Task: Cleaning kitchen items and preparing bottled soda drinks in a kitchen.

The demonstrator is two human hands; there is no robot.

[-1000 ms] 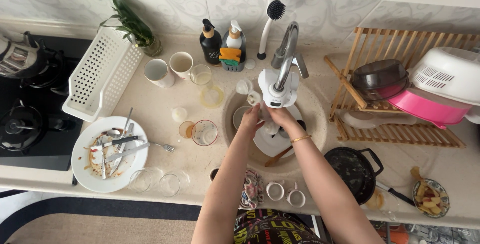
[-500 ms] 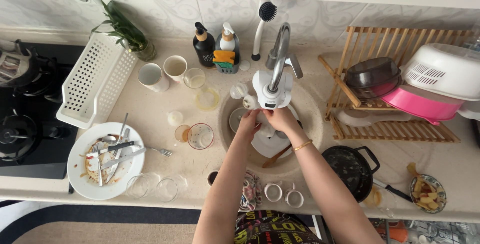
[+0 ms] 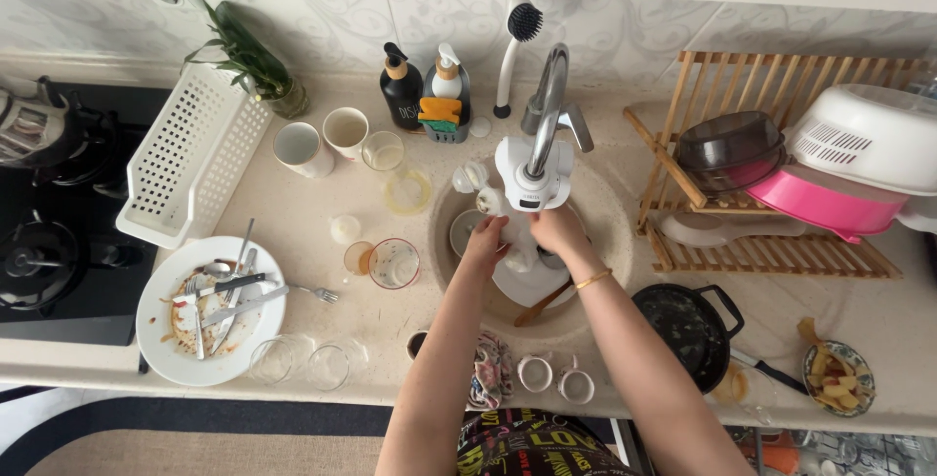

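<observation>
Both hands working inside round sink (image 3: pixel 605 205), under white tap head (image 3: pixel 532 175), so rinse water is falling straight on work. Left hand (image 3: pixel 485 239) and right hand (image 3: pixel 558 232) curling fingers round small white item (image 3: pixel 517 242), probably cup; tap partly hiding it. Item sitting mid-sink above white plate (image 3: pixel 527 286). Dirty plate with cutlery (image 3: pixel 210 310) waiting near left on counter; drying rack (image 3: pixel 771 173) standing right, within reach.

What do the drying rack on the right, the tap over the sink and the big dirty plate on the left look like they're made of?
The drying rack looks like pale unfinished wood, perhaps bamboo: tan slats with visible joints. The tap seems polished metal, going by its grey mirror-like shine, with a white plastic-looking unit on the spout. The dirty plate appears to be glazed white ceramic, smooth and glossy, though melamine can't be ruled out.
</observation>
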